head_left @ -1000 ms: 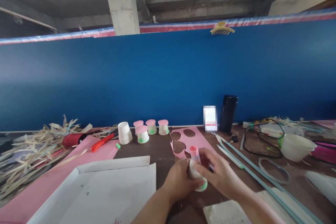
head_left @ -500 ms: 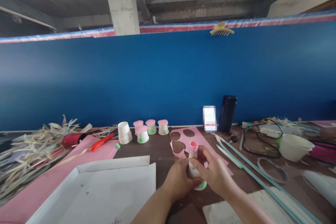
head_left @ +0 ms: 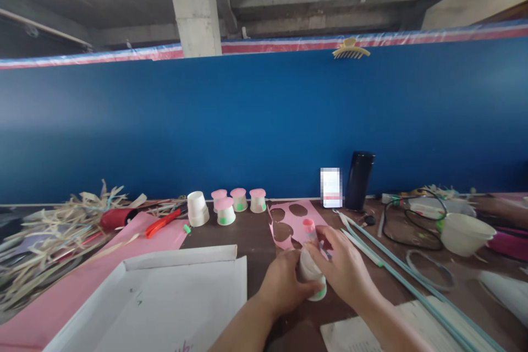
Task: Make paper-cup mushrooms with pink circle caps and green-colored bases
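Low and just right of centre, the left hand is curled around a small white paper cup, which it grips base-up and tilted just above the table. The right hand is closed on a pink-capped glue stick that stands above the cup's base, its fingers also resting against the cup. Whether the stick's tip touches the base cannot be told, since the fingers hide it.

The step looks like gluing the upturned base. It would go best with a light grip so the thin wall does not dent, the cup turned slowly under the stick, and an even coat out to the rim.

Just behind the hands lies a pink sheet with round holes cut out. Left of it stand four cups with pink tops, a stack of plain cups and red-handled scissors. A white cardboard tray fills the lower left, with a heap of dry straw strips at the far left. On the right are a dark flask, a black cable, a white bowl and long pale rods.

A blue board backs the table, with a yellow hair claw on its top edge and a bare concrete pillar above.
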Tool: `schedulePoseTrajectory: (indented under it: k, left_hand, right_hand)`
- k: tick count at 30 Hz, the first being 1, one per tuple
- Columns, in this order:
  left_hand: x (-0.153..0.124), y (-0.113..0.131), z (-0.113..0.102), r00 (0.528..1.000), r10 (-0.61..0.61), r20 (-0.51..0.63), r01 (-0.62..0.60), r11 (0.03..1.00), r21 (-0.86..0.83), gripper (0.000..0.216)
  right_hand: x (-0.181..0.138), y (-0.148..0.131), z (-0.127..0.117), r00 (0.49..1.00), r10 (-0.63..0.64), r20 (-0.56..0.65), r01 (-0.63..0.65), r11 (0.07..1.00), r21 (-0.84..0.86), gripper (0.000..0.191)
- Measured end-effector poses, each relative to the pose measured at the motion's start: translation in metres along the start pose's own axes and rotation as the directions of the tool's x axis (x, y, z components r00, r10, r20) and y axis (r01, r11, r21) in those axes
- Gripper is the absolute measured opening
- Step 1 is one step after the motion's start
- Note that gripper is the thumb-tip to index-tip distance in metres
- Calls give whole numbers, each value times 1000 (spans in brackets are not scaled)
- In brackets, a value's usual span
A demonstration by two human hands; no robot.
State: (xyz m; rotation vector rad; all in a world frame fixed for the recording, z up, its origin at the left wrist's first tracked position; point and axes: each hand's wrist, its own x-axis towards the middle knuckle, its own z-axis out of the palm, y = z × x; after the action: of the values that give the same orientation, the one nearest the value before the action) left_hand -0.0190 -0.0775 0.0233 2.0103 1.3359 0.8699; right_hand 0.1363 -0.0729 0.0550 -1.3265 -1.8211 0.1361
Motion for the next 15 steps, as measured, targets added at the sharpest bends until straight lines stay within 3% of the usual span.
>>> schedulePoseTrajectory:
  k: [8, 15]
  left_hand:
    - [-1, 4, -2, 999, -39, 13, 38, 999, 24, 48]
    - [-1, 6, -4, 1000, -15, 19, 16, 999, -32, 47]
  right_hand:
    - [1, 1, -10, 987, 67, 148, -77, 995, 63, 21]
    - [-1, -7, -16, 953, 63, 295, -151, 946, 288, 20]
